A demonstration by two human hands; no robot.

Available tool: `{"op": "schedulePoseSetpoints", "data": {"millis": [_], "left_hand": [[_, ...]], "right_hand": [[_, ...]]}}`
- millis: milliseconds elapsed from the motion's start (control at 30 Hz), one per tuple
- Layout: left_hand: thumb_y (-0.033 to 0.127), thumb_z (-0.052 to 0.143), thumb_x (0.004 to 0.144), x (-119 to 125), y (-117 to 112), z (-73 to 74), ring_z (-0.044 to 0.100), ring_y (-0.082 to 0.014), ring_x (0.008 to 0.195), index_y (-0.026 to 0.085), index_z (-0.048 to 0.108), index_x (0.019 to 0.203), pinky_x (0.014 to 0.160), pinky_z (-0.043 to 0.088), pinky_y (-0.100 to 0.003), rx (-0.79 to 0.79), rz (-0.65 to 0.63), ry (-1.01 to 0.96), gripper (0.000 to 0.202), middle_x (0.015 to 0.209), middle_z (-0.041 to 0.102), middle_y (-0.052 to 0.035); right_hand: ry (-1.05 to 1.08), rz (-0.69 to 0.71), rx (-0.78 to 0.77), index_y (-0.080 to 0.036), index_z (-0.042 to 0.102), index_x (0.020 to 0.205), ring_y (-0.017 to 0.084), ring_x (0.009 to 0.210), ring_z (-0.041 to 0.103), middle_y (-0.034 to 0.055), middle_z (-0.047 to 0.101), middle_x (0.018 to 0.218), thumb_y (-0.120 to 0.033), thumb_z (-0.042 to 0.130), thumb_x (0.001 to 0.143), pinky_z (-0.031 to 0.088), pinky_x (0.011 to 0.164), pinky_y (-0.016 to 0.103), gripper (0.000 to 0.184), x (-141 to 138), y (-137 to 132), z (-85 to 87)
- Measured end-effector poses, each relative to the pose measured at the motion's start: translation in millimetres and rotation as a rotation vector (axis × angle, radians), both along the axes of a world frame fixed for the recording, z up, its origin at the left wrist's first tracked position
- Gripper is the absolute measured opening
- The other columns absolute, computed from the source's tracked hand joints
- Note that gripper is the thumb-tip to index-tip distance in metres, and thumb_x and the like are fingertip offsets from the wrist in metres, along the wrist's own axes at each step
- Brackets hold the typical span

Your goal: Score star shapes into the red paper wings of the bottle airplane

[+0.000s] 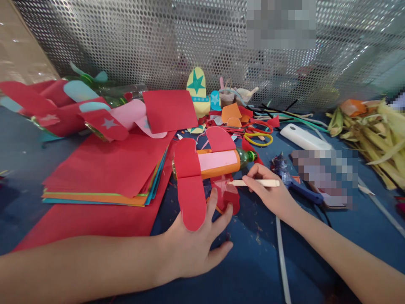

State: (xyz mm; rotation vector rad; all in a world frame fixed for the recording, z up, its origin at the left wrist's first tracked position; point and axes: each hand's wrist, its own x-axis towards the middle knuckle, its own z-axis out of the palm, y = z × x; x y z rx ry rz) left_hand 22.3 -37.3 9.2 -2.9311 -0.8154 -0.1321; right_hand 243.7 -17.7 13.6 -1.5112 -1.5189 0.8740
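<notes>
Beside the wrapped bottle [221, 171], held a cream pen [267, 183] over starred red paper

Worked with bare hands around the bottle, laid on its side on the blue surface [253, 261], neck toward the right, dressed in orange paper with a pink panel [218, 160]. Saw a long red flap [192, 202] at its base end, reaching out on the near side, and another rounded flap [220, 139] on its far side. Found a red piece [229, 195] with a pale star [221, 184] just at the near side of the bottle; could not tell about any join between the two.

Spread the left hand [198, 242] in front of the bottle, partly beneath the long red flap, with fingers apart and two tips at the starred piece. Held the cream pen in the right hand [272, 196], near the bottle's neck, with fingers clamped on the barrel and the point aimed left at the star. Could not tell for certain about contact between point and paper.

Left of the bottle, had a stack of coloured paper [101, 164], red uppermost. Behind the bottle and to the left, saw a red sheet [171, 110] and some paper models [69, 114]. Straight behind it, noticed a yellow tab [196, 80] with a green star, and orange scraps [230, 113]. Right of the bottle, saw a blue glue gun [303, 191], a white device [305, 137] and, farther off, dry husks [373, 135].
</notes>
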Motion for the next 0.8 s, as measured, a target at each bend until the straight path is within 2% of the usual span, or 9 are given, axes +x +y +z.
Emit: {"op": "schedulePoseSetpoints", "data": {"millis": [633,800], "left_hand": [[0.052,0.039,0.092,0.7,0.1,-0.1,0.054,-0.0412,0.107,0.022,0.046,0.138,0.078,0.05,-0.053,0.02,0.014,-0.006,0.056,0.138,0.043,-0.0212],[0.052,0.036,0.093,0.6,0.3,-0.9,0.052,-0.0402,0.11,0.022,0.046,0.138,0.081,0.049,-0.053,0.045,-0.002,-0.012,0.055,0.139,0.042,-0.0184]], "right_hand": [[-0.009,-0.014,0.001,-0.022,0.045,0.068,0.012,0.052,0.041,-0.0044,0.046,0.057,-0.032,0.054,0.084,0.032,0.05,0.026,0.021,0.6,0.4,-1.0],[-0.012,-0.002,0.012,-0.022,0.044,0.067,0.012,0.052,0.041,-0.0048,0.045,0.057,-0.032,0.053,0.084,0.032,0.05,0.025,0.022,0.8,0.6,-0.2]]}}
